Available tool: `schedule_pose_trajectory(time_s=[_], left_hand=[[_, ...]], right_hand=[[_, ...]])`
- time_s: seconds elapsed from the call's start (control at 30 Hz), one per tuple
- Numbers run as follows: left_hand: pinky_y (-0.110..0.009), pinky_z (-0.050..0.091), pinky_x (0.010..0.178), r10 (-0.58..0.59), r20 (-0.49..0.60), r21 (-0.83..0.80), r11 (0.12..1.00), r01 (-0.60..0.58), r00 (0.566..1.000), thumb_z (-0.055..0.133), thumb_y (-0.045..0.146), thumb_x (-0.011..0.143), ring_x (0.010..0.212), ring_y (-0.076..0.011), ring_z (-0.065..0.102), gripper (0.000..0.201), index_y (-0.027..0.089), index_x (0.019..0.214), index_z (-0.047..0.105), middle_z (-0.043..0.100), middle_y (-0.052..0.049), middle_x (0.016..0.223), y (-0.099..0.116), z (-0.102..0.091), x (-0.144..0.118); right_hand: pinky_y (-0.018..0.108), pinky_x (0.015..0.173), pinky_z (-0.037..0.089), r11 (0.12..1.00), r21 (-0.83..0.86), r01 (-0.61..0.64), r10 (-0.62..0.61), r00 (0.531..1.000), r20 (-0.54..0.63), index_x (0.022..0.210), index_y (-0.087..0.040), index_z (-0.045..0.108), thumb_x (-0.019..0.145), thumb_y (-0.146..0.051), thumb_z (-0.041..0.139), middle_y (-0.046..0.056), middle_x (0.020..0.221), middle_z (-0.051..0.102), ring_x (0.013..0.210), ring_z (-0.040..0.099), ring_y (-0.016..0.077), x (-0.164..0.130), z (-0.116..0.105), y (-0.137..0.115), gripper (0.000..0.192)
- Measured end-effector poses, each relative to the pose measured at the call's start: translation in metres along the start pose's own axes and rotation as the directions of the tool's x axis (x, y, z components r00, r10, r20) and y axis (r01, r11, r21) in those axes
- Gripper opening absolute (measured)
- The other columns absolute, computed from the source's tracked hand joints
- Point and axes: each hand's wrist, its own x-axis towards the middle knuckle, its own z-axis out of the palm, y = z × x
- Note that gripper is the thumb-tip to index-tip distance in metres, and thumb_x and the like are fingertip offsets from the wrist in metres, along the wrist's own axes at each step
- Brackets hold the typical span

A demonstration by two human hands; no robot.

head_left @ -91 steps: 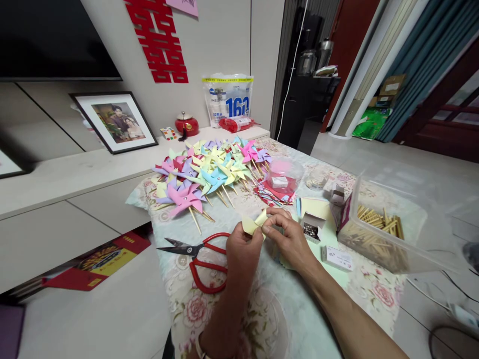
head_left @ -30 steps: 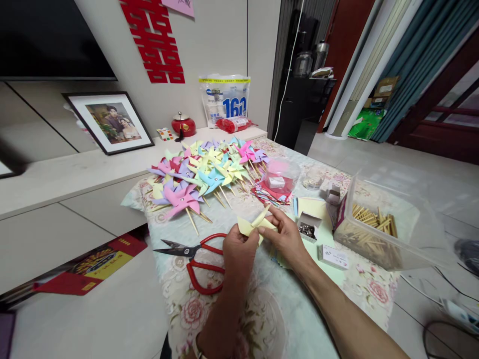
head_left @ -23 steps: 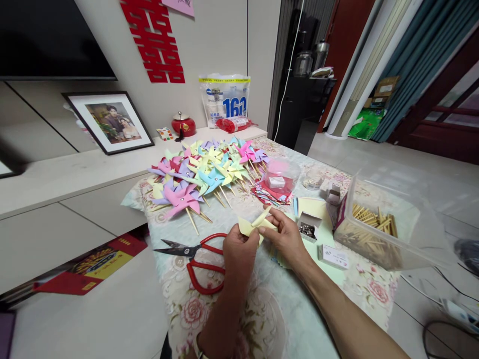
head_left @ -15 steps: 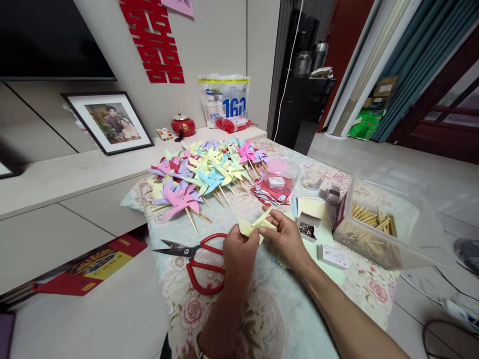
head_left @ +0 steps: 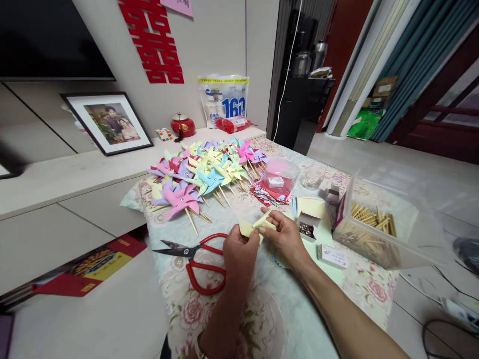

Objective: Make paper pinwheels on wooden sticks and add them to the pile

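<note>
Between my two hands is a pale yellow paper pinwheel (head_left: 247, 228), its blades folded in toward the middle. My left hand (head_left: 240, 248) pinches its left side, thumb on top. From the right, my right hand (head_left: 283, 233) grips the folded blades with thumb and fingers; the paper's centre is partly hidden. Red-handled scissors (head_left: 192, 253) lie with blades parted just left of my left hand. Beside my right hand, a small open box (head_left: 307, 227) of metal fasteners and a closed white box (head_left: 332, 256) rest on pale green paper (head_left: 325, 234).
Finished pinwheels (head_left: 209, 172) on sticks are heaped at the table's far left. A clear plastic bin (head_left: 415, 244) of short wooden sticks stands at the right edge. Red paper pieces (head_left: 267, 194) and a clear round container (head_left: 286, 174) sit at the back, before a low cabinet (head_left: 75, 172).
Both hands stay nearly in place. The yellow paper has shifted very slightly between the fingers; everything else is as before.
</note>
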Motion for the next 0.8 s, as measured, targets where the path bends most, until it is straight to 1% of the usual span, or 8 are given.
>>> schedule_pose_trajectory(time_s=[0.13,0.27,0.4,0.5,0.6,0.7,0.8], left_hand=[[-0.024,0.047,0.057,0.004,-0.004,0.028,1.000,-0.003,1.000,0.070,0.026,0.069,0.058,-0.0152,0.062,0.018,0.016,0.084,0.068,0.071,0.000,0.068,0.000,0.000,-0.001],[-0.025,0.048,0.058,-0.018,0.027,-0.062,0.998,0.020,0.999,0.071,0.025,0.069,0.061,-0.0162,0.064,0.021,0.015,0.087,0.068,0.072,-0.001,0.071,0.001,0.001,-0.001],[-0.025,0.051,0.061,-0.041,0.056,-0.151,0.987,0.049,0.998,0.072,0.023,0.068,0.063,-0.0168,0.066,0.023,0.014,0.088,0.068,0.073,-0.001,0.071,0.005,0.003,0.000],[-0.026,0.052,0.064,-0.049,0.087,-0.180,0.982,0.064,0.995,0.072,0.023,0.068,0.068,-0.0182,0.068,0.024,0.013,0.090,0.068,0.075,-0.003,0.075,0.005,0.003,-0.001],[-0.027,0.053,0.066,-0.043,0.110,-0.183,0.981,0.063,0.993,0.073,0.024,0.070,0.069,-0.0187,0.069,0.026,0.013,0.094,0.069,0.074,-0.002,0.074,0.004,0.002,-0.001],[-0.028,0.054,0.067,-0.046,0.125,-0.215,0.974,0.072,0.991,0.075,0.026,0.070,0.070,-0.0190,0.069,0.030,0.013,0.096,0.069,0.074,-0.003,0.075,0.003,0.002,0.000],[-0.029,0.055,0.070,-0.090,0.150,-0.282,0.950,0.130,0.985,0.080,0.028,0.065,0.074,-0.0212,0.072,0.036,0.012,0.095,0.070,0.077,-0.006,0.080,0.005,0.002,0.001]], right_hand=[[0.030,0.073,0.050,1.000,0.010,-0.004,0.004,1.000,-0.011,0.112,-0.019,0.068,0.059,-0.022,0.081,0.001,0.086,0.075,0.075,0.067,0.0182,0.000,0.001,0.000,0.054],[0.032,0.077,0.051,1.000,0.027,-0.004,0.004,1.000,0.003,0.112,-0.019,0.067,0.060,-0.022,0.080,0.003,0.091,0.076,0.080,0.068,0.0200,0.001,0.001,-0.001,0.054],[0.035,0.081,0.051,1.000,0.003,0.009,-0.009,1.000,0.015,0.113,-0.019,0.067,0.062,-0.023,0.079,0.004,0.096,0.076,0.087,0.070,0.0227,0.000,-0.001,-0.002,0.053],[0.036,0.083,0.051,1.000,-0.014,0.011,-0.010,1.000,0.026,0.111,-0.020,0.067,0.063,-0.024,0.078,0.005,0.100,0.076,0.091,0.070,0.0238,0.000,-0.001,-0.004,0.049],[0.035,0.082,0.051,1.000,-0.019,0.011,-0.011,0.999,0.036,0.106,-0.020,0.067,0.064,-0.023,0.077,0.005,0.103,0.075,0.092,0.069,0.0240,0.000,-0.001,-0.005,0.044],[0.035,0.082,0.050,0.999,-0.037,0.017,-0.015,0.998,0.056,0.102,-0.020,0.068,0.066,-0.024,0.074,0.004,0.102,0.074,0.091,0.068,0.0235,-0.001,-0.002,-0.007,0.036],[0.033,0.081,0.050,0.998,-0.050,0.030,-0.025,0.995,0.093,0.098,-0.019,0.068,0.067,-0.023,0.073,0.004,0.097,0.074,0.091,0.068,0.0233,-0.001,-0.003,-0.011,0.031]])
